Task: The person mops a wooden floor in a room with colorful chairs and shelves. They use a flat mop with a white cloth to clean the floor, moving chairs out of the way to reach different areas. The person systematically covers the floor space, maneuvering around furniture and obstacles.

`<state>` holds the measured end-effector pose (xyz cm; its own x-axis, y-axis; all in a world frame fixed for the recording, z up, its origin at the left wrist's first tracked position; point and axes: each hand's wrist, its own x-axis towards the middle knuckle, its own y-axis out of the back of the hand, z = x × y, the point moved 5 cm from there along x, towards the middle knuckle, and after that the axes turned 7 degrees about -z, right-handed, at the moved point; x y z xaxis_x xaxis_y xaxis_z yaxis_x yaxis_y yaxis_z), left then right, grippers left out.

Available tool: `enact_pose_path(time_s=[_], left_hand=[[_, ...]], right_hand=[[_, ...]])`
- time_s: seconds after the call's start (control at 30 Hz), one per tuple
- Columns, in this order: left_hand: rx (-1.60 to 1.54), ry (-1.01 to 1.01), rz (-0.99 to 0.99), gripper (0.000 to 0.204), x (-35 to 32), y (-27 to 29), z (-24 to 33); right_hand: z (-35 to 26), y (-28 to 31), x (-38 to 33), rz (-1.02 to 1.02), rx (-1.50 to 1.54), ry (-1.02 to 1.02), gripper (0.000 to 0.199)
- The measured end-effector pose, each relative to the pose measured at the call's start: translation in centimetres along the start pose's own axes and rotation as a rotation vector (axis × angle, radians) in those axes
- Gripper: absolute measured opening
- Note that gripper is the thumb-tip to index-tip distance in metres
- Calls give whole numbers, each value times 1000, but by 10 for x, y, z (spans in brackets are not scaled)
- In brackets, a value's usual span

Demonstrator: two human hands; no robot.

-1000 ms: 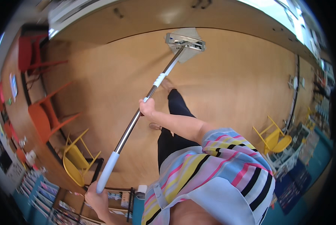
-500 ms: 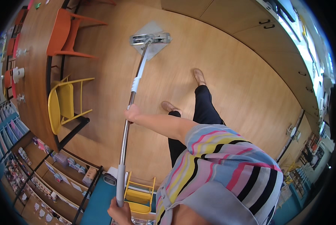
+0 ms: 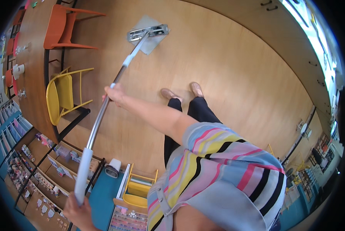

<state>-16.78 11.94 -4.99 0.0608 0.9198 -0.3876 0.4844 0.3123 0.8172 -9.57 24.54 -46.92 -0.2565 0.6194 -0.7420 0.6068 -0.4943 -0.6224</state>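
Currently my right hand (image 3: pixel 114 93) grips the flat mop (image 3: pixel 103 115) mid-pole, my left hand (image 3: pixel 77 211) closed round its grip end (head flat on the wooden floor (image 3: pixel 226 69), near an orange chair (image 3: pixel 66 27)).

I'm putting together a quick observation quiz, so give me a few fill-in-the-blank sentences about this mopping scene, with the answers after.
1. The flat grey mop head rests on the ____ floor.
2. The chair nearest the long metal mop handle is coloured ____.
3. The right hand grips the handle midway, and the left hand grips its ____ end grip.
4. The plastic chair beside the mop head is coloured ____.

Missing words: wooden; yellow; white; orange
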Motion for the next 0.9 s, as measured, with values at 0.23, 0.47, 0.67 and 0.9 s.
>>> enact_pose_path(time_s=[0.23, 0.47, 0.67, 0.9], left_hand=[[-87, -189, 14, 23, 23, 57, 39], [-243, -509, 41, 23, 41, 68, 158], [-226, -719, -77, 31, 29, 9, 304], [-187, -773, -281, 33, 0, -76, 374]], right_hand=[[-71, 95, -68, 120, 62, 133, 10], [-104, 267, -148, 314, 246, 268, 10], [-115, 470, -219, 600, 321, 351, 7], [-110, 572, -266, 865, -143, 24, 25]])
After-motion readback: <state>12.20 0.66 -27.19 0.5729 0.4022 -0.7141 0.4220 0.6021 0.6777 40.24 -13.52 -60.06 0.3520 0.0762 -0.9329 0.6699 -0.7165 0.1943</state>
